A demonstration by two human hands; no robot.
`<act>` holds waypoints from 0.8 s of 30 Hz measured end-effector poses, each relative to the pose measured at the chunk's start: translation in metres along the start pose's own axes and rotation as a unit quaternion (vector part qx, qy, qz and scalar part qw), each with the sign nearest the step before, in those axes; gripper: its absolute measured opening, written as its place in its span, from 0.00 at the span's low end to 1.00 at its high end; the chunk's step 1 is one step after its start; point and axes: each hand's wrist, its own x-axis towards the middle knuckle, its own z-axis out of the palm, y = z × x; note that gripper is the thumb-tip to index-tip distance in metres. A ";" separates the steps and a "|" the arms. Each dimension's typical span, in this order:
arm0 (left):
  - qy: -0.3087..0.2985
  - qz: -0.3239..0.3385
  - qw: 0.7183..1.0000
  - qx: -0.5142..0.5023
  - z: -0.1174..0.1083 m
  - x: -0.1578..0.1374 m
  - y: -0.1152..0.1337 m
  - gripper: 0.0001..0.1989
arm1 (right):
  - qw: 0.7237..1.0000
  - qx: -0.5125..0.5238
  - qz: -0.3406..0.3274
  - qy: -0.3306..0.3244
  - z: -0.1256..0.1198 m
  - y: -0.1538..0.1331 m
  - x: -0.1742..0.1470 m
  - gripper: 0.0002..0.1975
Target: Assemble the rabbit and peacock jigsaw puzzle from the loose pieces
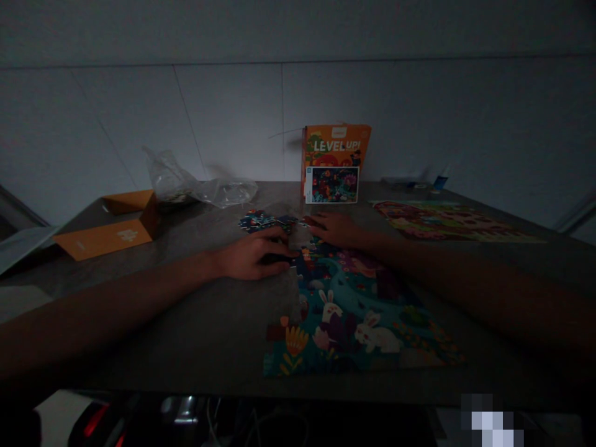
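Note:
A partly joined jigsaw puzzle [344, 310] with white rabbits, flowers and a teal ground lies on the table in front of me. My left hand [256, 256] rests at its upper left edge, palm down, thumb and fingers apart, fingertips touching the border. Over the far end of the puzzle lies my right hand [338, 230], its fingers stretched to the left and lying flat near some small pieces. Loose puzzle pieces [261, 220] form a heap just beyond my left hand. Dim light hides whether a piece is under either hand's fingertips.
An orange "LEVEL UP!" box [338, 146] stands by the wall, with a picture card [332, 185] leaning before it. At left are an open orange box part [107, 236] and clear plastic bags [223, 191]. Another puzzle [447, 222] and a small bottle [440, 181] lie right.

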 end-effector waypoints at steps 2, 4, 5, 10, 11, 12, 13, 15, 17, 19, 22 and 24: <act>-0.001 0.000 1.000 0.003 0.000 0.000 0.000 0.15 | 1.000 0.009 -0.002 0.010 0.001 0.001 0.000 0.18; 0.001 0.004 1.000 0.005 0.001 0.000 -0.001 0.15 | 1.000 0.017 0.000 0.025 0.000 0.000 0.000 0.16; 0.002 0.006 1.000 0.005 0.001 0.000 -0.002 0.15 | 0.999 0.022 0.000 0.029 -0.001 -0.001 0.000 0.16; 0.005 0.008 1.000 0.007 0.002 -0.001 -0.002 0.16 | 0.996 0.055 -0.061 0.043 -0.005 -0.011 -0.002 0.19; 0.006 0.009 1.000 0.006 0.002 -0.001 -0.002 0.16 | 0.994 0.061 -0.081 0.038 -0.006 -0.012 -0.001 0.19; 0.007 0.009 1.000 0.004 0.002 -0.001 -0.002 0.16 | 0.993 0.063 -0.094 0.032 -0.005 -0.013 -0.001 0.18; 0.009 0.009 1.000 0.002 0.002 -0.001 -0.002 0.16 | 0.993 0.061 -0.097 0.028 -0.005 -0.013 -0.001 0.17; 0.011 0.008 1.000 -0.002 0.001 0.000 -0.002 0.15 | 0.995 0.047 -0.080 0.029 -0.003 -0.012 0.000 0.14; 0.011 0.006 1.000 -0.002 0.001 0.000 -0.002 0.15 | 0.998 0.025 -0.050 0.038 -0.001 -0.010 0.001 0.14; 0.009 0.005 1.000 0.001 0.001 -0.001 -0.002 0.15 | 0.999 0.001 -0.029 0.044 0.000 -0.009 0.000 0.14; 0.004 0.005 1.000 0.005 0.002 -0.001 -0.003 0.16 | 0.997 -0.037 -0.005 0.060 0.000 -0.009 -0.002 0.14; 0.002 0.004 1.000 0.007 0.002 -0.001 -0.003 0.16 | 0.996 -0.051 0.010 0.070 0.000 -0.010 -0.003 0.16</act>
